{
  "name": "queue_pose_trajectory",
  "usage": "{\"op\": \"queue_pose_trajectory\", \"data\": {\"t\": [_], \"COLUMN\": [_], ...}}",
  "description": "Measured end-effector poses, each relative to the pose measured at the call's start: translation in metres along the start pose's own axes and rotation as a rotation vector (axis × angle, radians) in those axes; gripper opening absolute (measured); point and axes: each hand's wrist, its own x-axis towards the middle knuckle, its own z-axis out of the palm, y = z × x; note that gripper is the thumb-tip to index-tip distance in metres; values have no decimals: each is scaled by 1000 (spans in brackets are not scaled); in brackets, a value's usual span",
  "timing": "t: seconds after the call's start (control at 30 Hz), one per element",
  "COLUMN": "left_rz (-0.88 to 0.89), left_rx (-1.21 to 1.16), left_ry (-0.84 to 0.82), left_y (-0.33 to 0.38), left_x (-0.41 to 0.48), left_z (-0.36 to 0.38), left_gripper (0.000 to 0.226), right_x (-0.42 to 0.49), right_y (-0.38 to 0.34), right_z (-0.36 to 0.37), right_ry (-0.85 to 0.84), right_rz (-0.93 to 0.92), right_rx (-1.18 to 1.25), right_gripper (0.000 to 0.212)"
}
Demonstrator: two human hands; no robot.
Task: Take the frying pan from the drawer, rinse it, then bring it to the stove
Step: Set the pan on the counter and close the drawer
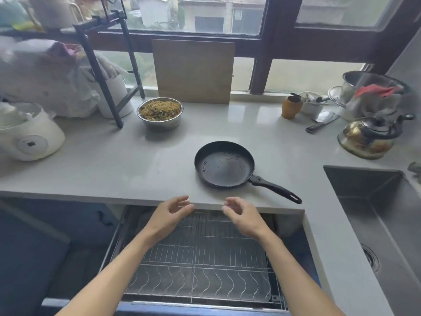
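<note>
a: where's the frying pan (pixel 224 164)?
b: on the counter (pixel 114 160) past the open drawer (pixel 200 258), handle pointing near-right, likely for an easy grab.
a: hands?
b: left hand (pixel 169 213) and right hand (pixel 241 215) loosely curled, empty.

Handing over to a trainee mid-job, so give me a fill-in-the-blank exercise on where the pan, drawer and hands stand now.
1. The frying pan lies on the ____, handle pointing toward the sink.
2. The drawer with the wire rack stands ____.
3. The left hand and right hand both hold ____.
4. The metal bowl behind the pan holds ____.

Missing words: countertop; open; nothing; noodles.
</note>
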Motion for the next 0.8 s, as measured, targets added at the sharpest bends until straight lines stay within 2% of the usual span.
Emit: {"op": "queue_pose_trajectory", "data": {"t": [0.33,0.57,0.67,0.8], "left_rz": [-22,-161,-196,-204], "left_rx": [121,217,276,326], "left_ry": [-98,-177,-166,-64], "left_y": [-84,-157,-198,-266], "left_x": [-167,-267,-275,-245], "left_z": [-18,-10,13,57], "left_gripper": [42,27,40,57], "right_x": [-175,-275,-273,-232], "right_y": [19,58,104,172], "right_z": [113,187,217,258], "right_ry": [87,71,20,20], "right_rz": [144,315,372,372], "right_rx": [-53,-35,-37,9], "right_gripper": [54,33,37,37]}}
